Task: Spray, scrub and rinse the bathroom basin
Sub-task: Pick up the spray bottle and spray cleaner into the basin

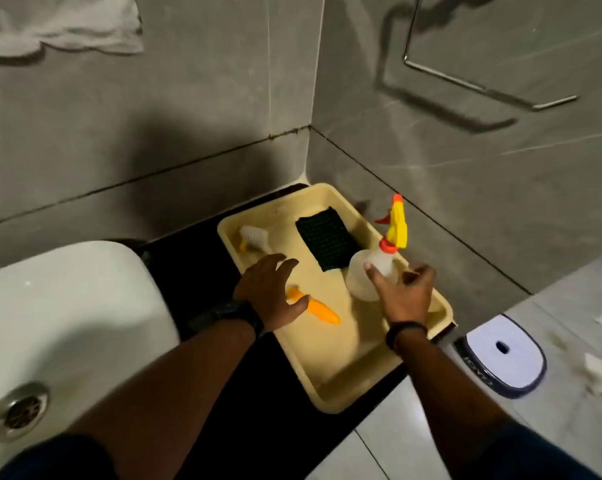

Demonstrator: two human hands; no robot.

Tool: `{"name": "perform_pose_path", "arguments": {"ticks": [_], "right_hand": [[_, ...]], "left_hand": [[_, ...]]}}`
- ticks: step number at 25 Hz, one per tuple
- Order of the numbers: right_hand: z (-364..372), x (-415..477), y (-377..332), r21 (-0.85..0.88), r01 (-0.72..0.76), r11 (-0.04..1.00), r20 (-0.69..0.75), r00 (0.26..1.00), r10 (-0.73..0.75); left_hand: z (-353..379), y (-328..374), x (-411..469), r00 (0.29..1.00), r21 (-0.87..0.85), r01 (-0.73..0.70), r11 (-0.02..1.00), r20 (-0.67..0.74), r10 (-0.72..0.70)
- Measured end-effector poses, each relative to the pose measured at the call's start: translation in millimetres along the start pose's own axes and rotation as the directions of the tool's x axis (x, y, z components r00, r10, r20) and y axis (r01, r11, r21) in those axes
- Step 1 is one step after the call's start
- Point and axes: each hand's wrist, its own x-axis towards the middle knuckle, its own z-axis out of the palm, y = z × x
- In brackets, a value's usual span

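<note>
A cream tray (334, 386) lies on the dark counter right of the white basin (67, 306), whose metal drain (18, 412) shows at lower left. In the tray stand a clear spray bottle (360, 271) with a yellow and red trigger head, a dark green scrub pad (325, 237) and a brush with white bristles and an orange handle (322, 311). My right hand (405, 292) is spread open against the bottle's right side, thumb on its front, not closed round it. My left hand (273, 291) hovers open over the brush's middle, hiding part of it.
Grey tiled walls meet in a corner behind the tray. A chrome towel bar (472, 84) hangs on the right wall and a white cloth (60, 26) at upper left. A white lidded bin (505, 355) stands on the floor at right, with paper scraps (601, 372) nearby.
</note>
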Motion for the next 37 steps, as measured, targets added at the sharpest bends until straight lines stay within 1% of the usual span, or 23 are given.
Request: {"name": "perform_pose_path", "arguments": {"ticks": [1, 2, 5, 6, 8, 11, 13, 14, 15, 17, 19, 21, 23, 25, 26, 27, 28, 29, 30, 33, 34, 35, 37], "right_hand": [[5, 16, -2, 0.047, 0.028, 0.999, 0.030, 0.999, -0.029], [9, 29, -4, 0.072, 0.070, 0.995, 0.078, 0.994, -0.076], [29, 68, -12, 0.100, 0.177, 0.979, 0.247, 0.949, -0.197], [37, 72, -13, 0.081, 0.218, 0.973, 0.268, 0.935, -0.232], [47, 78, -11, 0.076, 0.265, 0.961, 0.235, 0.932, -0.275], [51, 71, -16, 0.089, 0.278, 0.956, 0.161, 0.944, -0.290], [52, 59, -31, 0.036, 0.301, 0.953, 0.211, 0.930, -0.302], [53, 52, -43, 0.030, 0.326, 0.945, 0.250, 0.913, -0.323], [52, 43, -60, 0.060, 0.335, 0.940, 0.278, 0.899, -0.338], [53, 16, -106, 0.153, 0.331, 0.931, 0.349, 0.863, -0.364], [63, -24, -155, 0.176, 0.376, 0.910, 0.488, 0.769, -0.413], [84, -75, -191, 0.135, 0.424, 0.896, 0.652, 0.643, -0.402], [110, -138, -211, 0.087, 0.403, 0.911, 0.804, 0.512, -0.303], [131, -195, -216, 0.031, 0.398, 0.917, 0.904, 0.380, -0.195], [142, -226, -215, 0.003, 0.451, 0.892, 0.940, 0.304, -0.156], [151, -251, -212, -0.031, 0.521, 0.853, 0.961, 0.250, -0.118], [155, -268, -210, -0.070, 0.586, 0.807, 0.972, 0.221, -0.076], [161, -291, -209, -0.108, 0.621, 0.776, 0.979, 0.204, -0.028], [166, -314, -207, -0.154, 0.628, 0.763, 0.978, 0.208, 0.027], [169, -347, -199, -0.303, 0.628, 0.717, 0.945, 0.297, 0.139], [170, -357, -197, -0.336, 0.623, 0.706, 0.931, 0.332, 0.151], [170, -362, -195, -0.352, 0.620, 0.701, 0.924, 0.350, 0.155], [171, -365, -190, -0.342, 0.647, 0.682, 0.932, 0.326, 0.159]], "left_hand": [[6, -4, 6, 1.000, 0.001, 0.012, 1.000, 0.008, -0.012], [12, -7, 9, 1.000, 0.004, 0.007, 1.000, -0.015, -0.007], [30, -19, 11, 0.999, 0.084, -0.026, 0.996, -0.021, 0.028], [36, -22, 9, 0.999, 0.101, -0.030, 0.994, -0.023, 0.033], [39, -27, 11, 1.000, 0.115, -0.023, 0.993, -0.016, 0.025], [32, -24, 12, 0.996, 0.103, -0.037, 0.994, 0.087, 0.028], [12, -24, 9, 0.993, 0.071, -0.055, 0.996, 0.110, 0.047], [-5, -27, 7, 0.994, 0.052, -0.066, 0.996, 0.094, 0.061], [-25, -32, 2, 0.996, 0.042, -0.074, 0.996, 0.056, 0.071], [-70, -51, -20, 0.997, 0.005, -0.051, 0.999, -0.060, 0.051], [-111, -81, -59, 0.981, -0.044, 0.050, 0.998, -0.183, -0.057], [-143, -119, -114, 0.943, -0.041, 0.203, 0.978, -0.260, -0.207], [-171, -163, -184, 0.887, -0.013, 0.378, 0.926, -0.283, -0.366], [-190, -202, -252, 0.830, 0.047, 0.510, 0.859, -0.289, -0.477], [-198, -221, -290, 0.808, 0.100, 0.554, 0.827, -0.305, -0.504], [-202, -235, -320, 0.799, 0.166, 0.578, 0.799, -0.315, -0.513], [-203, -245, -340, 0.791, 0.222, 0.597, 0.771, -0.321, -0.521], [-204, -256, -361, 0.770, 0.255, 0.630, 0.733, -0.328, -0.547], [-204, -266, -381, 0.742, 0.269, 0.667, 0.694, -0.325, -0.587], [-191, -283, -395, 0.697, 0.276, 0.716, 0.641, -0.249, -0.672], [-186, -287, -397, 0.700, 0.275, 0.712, 0.646, -0.214, -0.681], [-180, -290, -396, 0.710, 0.272, 0.702, 0.658, -0.188, -0.679], [-173, -292, -395, 0.731, 0.264, 0.681, 0.683, -0.184, -0.657]]}}
